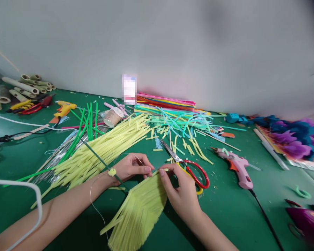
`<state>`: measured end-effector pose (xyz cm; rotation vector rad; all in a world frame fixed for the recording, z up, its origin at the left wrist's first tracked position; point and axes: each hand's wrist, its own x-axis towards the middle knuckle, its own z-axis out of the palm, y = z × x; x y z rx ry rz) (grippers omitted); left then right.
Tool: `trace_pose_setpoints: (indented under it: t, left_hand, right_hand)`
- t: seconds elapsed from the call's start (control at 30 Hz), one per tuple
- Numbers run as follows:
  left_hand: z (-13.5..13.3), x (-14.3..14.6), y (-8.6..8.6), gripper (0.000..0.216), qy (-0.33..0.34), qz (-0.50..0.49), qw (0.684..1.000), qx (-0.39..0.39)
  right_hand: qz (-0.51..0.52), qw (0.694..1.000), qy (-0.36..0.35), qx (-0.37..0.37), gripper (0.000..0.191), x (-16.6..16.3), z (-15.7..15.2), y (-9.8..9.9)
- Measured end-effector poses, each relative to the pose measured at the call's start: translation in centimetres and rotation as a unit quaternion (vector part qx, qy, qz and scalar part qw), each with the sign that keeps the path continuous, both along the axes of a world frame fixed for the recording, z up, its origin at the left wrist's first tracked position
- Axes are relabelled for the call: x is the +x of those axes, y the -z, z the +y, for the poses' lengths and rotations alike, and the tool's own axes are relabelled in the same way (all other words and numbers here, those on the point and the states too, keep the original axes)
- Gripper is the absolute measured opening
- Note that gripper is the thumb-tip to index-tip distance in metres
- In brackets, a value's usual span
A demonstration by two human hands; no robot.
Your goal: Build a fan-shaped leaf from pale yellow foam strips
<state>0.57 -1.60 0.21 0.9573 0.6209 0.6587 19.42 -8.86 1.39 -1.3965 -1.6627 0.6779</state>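
A fan of yellow pipe cleaners, laid side by side in a leaf-like shape, hangs between my hands. My right hand pinches its upper edge between thumb and fingers. Beside it, my left hand has thumb and index finger pressed together on a thin pale thread. That thread also loops below my left wrist and down past the fan. A dark green stem with a small yellow tuft crosses my left wrist. Scissors with red and yellow handles lie just behind my right hand.
Loose yellow pipe cleaners are heaped at left, near a thread spool and a yellow glue gun. A pink glue gun lies right, its cord running forward. Bamboo pieces and purple-blue flowers flank the table.
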Motion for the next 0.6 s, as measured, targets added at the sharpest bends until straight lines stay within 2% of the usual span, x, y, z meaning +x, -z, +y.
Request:
trace_pose_setpoints:
  t: [0.13, 0.3, 0.47, 0.6]
  left_hand:
    - [-0.06, -0.01, -0.07, 0.025, -0.008, 0.009, 1.0, 0.002]
    - [-0.08, -0.07, -0.03, 0.025, -0.001, 0.008, 1.0, -0.002]
    - [0.02, -0.12, 0.04, 0.027, 0.006, 0.02, 1.0, -0.001]
    - [0.11, -0.17, -0.16, 0.027, 0.02, 0.043, 0.998, 0.032]
  right_hand:
    - [0.118, 0.988, 0.014, -0.1, 0.02, 0.19, 0.25, -0.01]
    - [0.278, 0.945, 0.003, -0.17, 0.028, 0.36, 0.5, -0.13]
    - [0.366, 0.906, 0.0, -0.213, 0.028, 0.44, 0.49, -0.58]
    - [0.39, 0.89, 0.016, -0.234, 0.027, 0.41, 0.56, -0.98]
